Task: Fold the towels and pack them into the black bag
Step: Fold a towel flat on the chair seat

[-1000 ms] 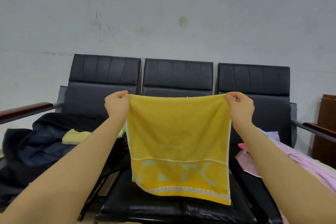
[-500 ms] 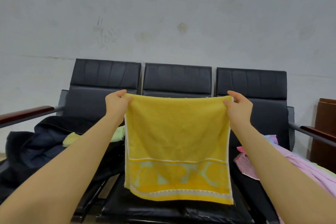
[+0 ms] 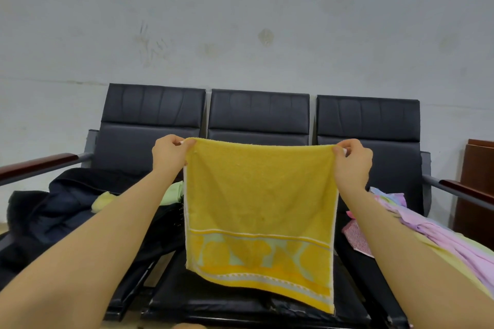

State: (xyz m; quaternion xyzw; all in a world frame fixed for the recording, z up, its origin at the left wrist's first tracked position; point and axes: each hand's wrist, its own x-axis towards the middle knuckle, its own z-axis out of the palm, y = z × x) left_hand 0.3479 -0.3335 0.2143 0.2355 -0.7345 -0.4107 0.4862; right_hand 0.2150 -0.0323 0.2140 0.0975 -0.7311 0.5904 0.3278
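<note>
your left hand (image 3: pixel 168 153) and right hand (image 3: pixel 352 163) each pinch a top corner of the yellow towel (image 3: pixel 260 211), fingers curled tight, stretching it flat and ready for folding.

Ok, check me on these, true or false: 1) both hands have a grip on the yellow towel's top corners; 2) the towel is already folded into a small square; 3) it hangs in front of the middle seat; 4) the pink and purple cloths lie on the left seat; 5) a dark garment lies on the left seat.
1) True. The left hand and the right hand each pinch a top corner of the yellow towel.
2) False. It hangs spread out flat between the hands.
3) True. It hangs in front of the middle seat.
4) False. The pink and purple cloths lie on the right seat.
5) True. The dark garment lies there, with a light green cloth beside it.
</note>
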